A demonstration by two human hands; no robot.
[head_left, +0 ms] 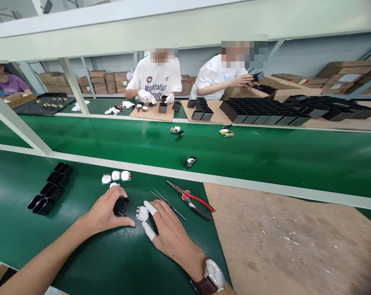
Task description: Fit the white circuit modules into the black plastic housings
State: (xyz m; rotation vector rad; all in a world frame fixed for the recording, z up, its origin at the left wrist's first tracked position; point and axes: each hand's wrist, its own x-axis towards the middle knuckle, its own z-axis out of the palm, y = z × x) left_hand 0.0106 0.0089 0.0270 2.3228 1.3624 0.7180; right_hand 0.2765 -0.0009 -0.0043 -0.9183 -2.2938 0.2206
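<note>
My left hand [111, 209] curls around a small black plastic case [122, 206] with an open top, fingers behind it and thumb stretched along the near side. To its right, my right hand [167, 225] has white finger cots on thumb and forefinger, which sit on either side of a small circuit board [142, 213] topped with a white lump. Several similar boards [115, 175] lie beyond my left hand, one partly hidden by it. Tweezers [169, 203] and red-handled long-nose pliers [191, 199] lie just past my right hand.
Black cases [51, 188] stand in rows at left. Cardboard [296, 241] covers the bench at right. Past a white rail [136, 169], a green belt [126, 141] carries a filled case [190, 162] and loose assemblies. Two co-workers [156, 78] sit opposite, beside many stacked cases [265, 110].
</note>
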